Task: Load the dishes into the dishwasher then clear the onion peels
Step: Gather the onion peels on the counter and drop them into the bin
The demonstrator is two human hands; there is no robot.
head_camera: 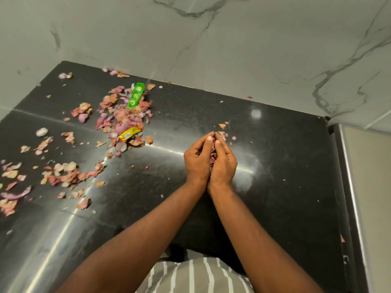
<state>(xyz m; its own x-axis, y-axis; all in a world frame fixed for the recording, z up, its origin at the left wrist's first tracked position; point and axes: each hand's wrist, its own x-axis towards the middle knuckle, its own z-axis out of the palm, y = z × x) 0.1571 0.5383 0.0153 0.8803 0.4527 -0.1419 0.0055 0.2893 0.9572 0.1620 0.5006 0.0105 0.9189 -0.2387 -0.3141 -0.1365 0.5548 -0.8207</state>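
Observation:
My left hand [196, 160] and my right hand [224, 163] are cupped together over the black countertop [275, 166], fingers curled round a bunch of pink onion peels [213, 152] held between the palms. A few small peel scraps [223, 125] lie just beyond my fingertips. A large scatter of pink and orange onion peels [122, 119] covers the left half of the counter, with another clump [67, 174] nearer the left front. No dishes or dishwasher are in view.
A green wrapper [136, 95] and a yellow wrapper [129, 133] lie among the peels on the left. A marbled grey wall [232, 49] runs behind the counter. A steel edge [349, 187] borders the counter on the right.

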